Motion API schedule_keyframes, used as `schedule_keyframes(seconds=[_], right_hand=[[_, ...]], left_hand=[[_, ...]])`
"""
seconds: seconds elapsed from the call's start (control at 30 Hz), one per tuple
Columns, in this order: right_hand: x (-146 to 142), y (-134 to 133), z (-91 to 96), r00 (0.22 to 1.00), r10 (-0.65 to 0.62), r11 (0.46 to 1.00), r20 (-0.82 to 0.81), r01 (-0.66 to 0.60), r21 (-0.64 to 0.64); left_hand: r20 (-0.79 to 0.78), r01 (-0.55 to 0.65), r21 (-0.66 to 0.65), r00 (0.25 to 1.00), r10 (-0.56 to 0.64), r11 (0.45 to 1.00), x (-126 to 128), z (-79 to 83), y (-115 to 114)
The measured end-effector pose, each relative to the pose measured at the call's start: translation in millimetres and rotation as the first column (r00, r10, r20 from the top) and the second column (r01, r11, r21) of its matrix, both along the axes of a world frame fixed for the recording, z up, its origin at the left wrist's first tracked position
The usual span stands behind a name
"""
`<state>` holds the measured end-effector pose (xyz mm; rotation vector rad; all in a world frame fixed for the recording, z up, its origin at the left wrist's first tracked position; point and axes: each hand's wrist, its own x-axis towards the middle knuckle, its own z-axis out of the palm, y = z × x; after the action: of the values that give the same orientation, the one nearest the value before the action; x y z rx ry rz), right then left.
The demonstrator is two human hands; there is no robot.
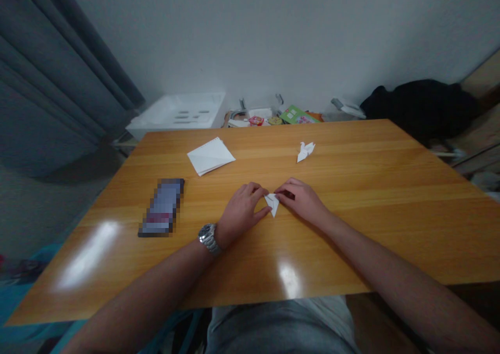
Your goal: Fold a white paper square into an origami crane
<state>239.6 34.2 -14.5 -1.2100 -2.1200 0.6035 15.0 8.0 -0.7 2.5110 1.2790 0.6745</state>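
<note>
Pinching folded white paper (pixel 272 204) mid-table in a narrow grip, left hand (pixel 240 212) and right hand (pixel 300 198) closing from either side, apparently to steady it. On the wooden table (pixel 390 224): paper crane (pixel 305 151) at 1 o'clock, paper squares (pixel 211 156) at 11, phone (pixel 161 207) at 9.

- Plain white: the folded paper (pixel 272 204) near the frame's centre, the paper crane (pixel 305 151) right of it, and the paper stack (pixel 211 156) at upper centre
- Honey-orange with fine streaked grain: the wooden tabletop (pixel 351 229)
- Slate blue-grey: the curtain (pixel 50 83) at left
- Silver: the wristwatch (pixel 208 234) at lower left of centre
- Bright green: the booklet (pixel 297 115) beyond the tabletop
- Black: the dark cloth (pixel 420 104) at upper right
- Blurred blue-violet and maroon blocks: the pixelated oblong (pixel 161 207) left of centre
- Mottled grey: the trousers (pixel 273 328) at bottom centre
</note>
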Motion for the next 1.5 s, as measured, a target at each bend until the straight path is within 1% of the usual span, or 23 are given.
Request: schedule_keyframes(seconds=[0.23, 0.4, 0.5, 0.6, 0.7, 0.87, 1.07, 1.33, 1.5], right_hand=[[0.8, 0.1, 0.2, 0.999, 0.007, 0.999, -0.032, -0.008, -0.034], [3.9, 1.2, 0.0, 0.999, 0.054, 0.999, -0.007, -0.054, -0.01], [4.7, 2.8, -1.0, 0.998, 0.057, 0.998, -0.006, -0.057, -0.008], [4.5, 4.0, -1.5, 0.999, 0.039, 0.999, -0.035, -0.04, -0.024], [3.8, 4.9, -1.3, 0.999, 0.01, 1.0, -0.039, -0.011, -0.028], [3.3, 6.9, -2.9, 0.999, 0.001, 1.0, -0.045, -0.001, -0.012], [2.1, 8.1, -6.5, 0.998, -0.025, 1.0, -0.063, 0.025, 0.004], [3.6, 5.8, -2.6, 0.999, 0.018, 0.999, -0.04, -0.017, 0.028], [7.1, 5.1, -3.6, 0.997, 0.07, 0.998, -0.03, -0.07, 0.003]], left_hand=[[-0.014, 0.004, 0.011, 1.0, -0.004, 1.0, -0.9, -3.4, 0.7], [-0.015, -0.001, 0.016, 1.0, 0.001, 1.0, 0.1, -3.0, 0.9], [-0.023, -0.025, 0.01, 0.999, 0.025, 1.0, 1.3, -0.3, -0.4], [-0.023, -0.041, 0.002, 0.999, 0.041, 0.999, 2.0, 2.2, -1.4], [-0.022, -0.025, 0.003, 0.999, 0.025, 1.0, 1.8, 2.1, -1.1], [-0.059, 0.009, 0.024, 0.998, -0.008, 1.0, 0.3, -3.3, 0.6], [-0.087, 0.011, 0.028, 0.996, -0.009, 1.0, -0.2, -8.0, 1.0], [-0.123, 0.009, 0.02, 0.992, -0.007, 1.0, 0.7, -9.5, 0.8], [-0.071, 0.025, 0.015, 0.997, -0.024, 1.0, 0.4, -7.5, 1.5]])
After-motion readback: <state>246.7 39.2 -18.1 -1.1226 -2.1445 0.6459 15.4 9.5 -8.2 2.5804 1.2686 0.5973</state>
